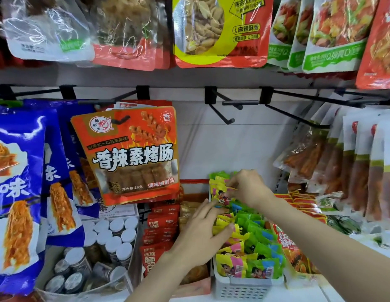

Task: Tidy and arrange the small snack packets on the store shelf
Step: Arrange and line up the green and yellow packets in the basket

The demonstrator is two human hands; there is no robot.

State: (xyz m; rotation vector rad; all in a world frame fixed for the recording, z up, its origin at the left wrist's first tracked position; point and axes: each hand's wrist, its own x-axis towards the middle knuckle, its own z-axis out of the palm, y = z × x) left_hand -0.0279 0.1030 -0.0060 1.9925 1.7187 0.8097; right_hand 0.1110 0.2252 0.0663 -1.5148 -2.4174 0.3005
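Note:
A white slotted basket (240,286) on the shelf holds two rows of small snack packets, yellow ones (230,263) on the left and green ones (262,267) on the right. My right hand (247,187) reaches to the far end of the basket and pinches the top of a yellow packet (221,194) there. My left hand (202,234) lies along the left side of the yellow row, fingers spread and pressed against the packets, gripping none.
Red packets (160,225) stand left of the basket, and a tub of white-lidded jars (111,238) beyond them. Large orange (133,153) and blue (17,192) bags hang from hooks on the left. An empty black hook (224,112) juts out above the basket. More bags hang right.

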